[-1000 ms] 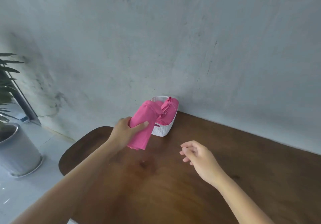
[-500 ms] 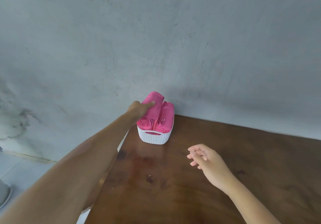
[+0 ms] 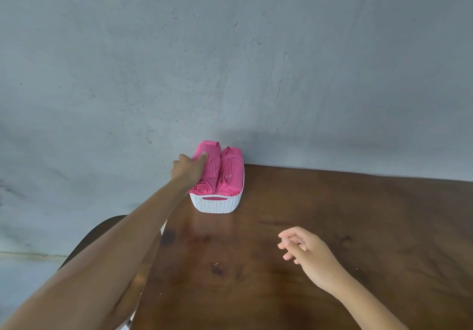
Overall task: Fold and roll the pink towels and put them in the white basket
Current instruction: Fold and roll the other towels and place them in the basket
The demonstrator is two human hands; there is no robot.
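While two rolled pink towels [image 3: 217, 173] lie side by side in the white basket [image 3: 217, 204] at the bench's [image 3: 332, 227] far edge against the wall [image 3: 230, 60], the left hand [image 3: 188, 169] grasps the left roll, thumb on top. Right hand [image 3: 304, 249]: grip released, fingers loosely curled, holding nothing, above the bench, well apart from the basket.

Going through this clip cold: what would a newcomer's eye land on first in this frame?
The two bright pink rolled towels stand out first, packed side by side in the small white basket at the far edge of the dark wooden table, against the grey wall. Next comes the left hand, gripping the left roll. The right hand hovers over the table, loosely curled, holding nothing.
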